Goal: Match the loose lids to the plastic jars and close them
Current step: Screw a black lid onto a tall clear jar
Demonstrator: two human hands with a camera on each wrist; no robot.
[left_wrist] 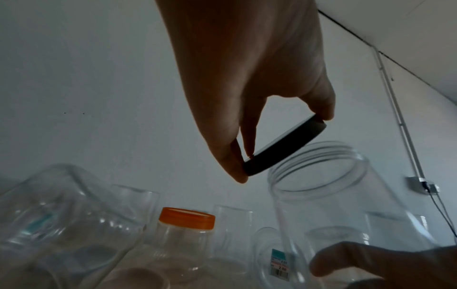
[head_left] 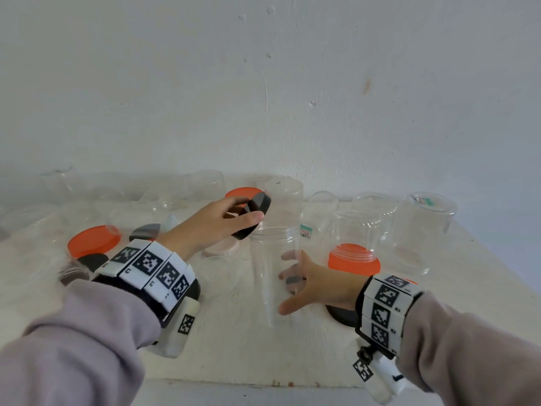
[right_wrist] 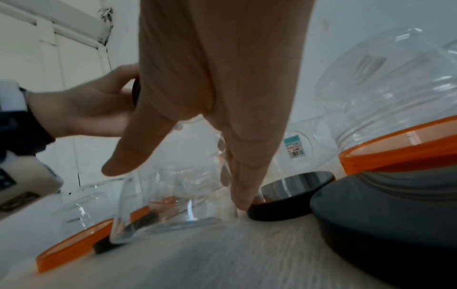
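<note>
A tall clear plastic jar (head_left: 270,268) stands open-mouthed on the white table (head_left: 234,353). My right hand (head_left: 288,285) grips its lower body, thumb in front and fingers seen through the plastic behind. In the right wrist view that hand (right_wrist: 180,185) spans the jar (right_wrist: 170,207) near its base. My left hand (head_left: 248,218) pinches a black lid (head_left: 254,221) by its rim, tilted, just left of the jar's threaded mouth. The left wrist view shows the lid (left_wrist: 284,150) in my left hand (left_wrist: 281,145) slightly above and left of the mouth (left_wrist: 319,168), not touching it.
Several clear jars stand upturned along the wall (head_left: 424,230). Orange lids lie at the left (head_left: 93,240) and under an upturned jar at the right (head_left: 354,260). One jar wears an orange lid (left_wrist: 186,218). Loose black lids lie by my right wrist (right_wrist: 291,193) and at the left (head_left: 145,231).
</note>
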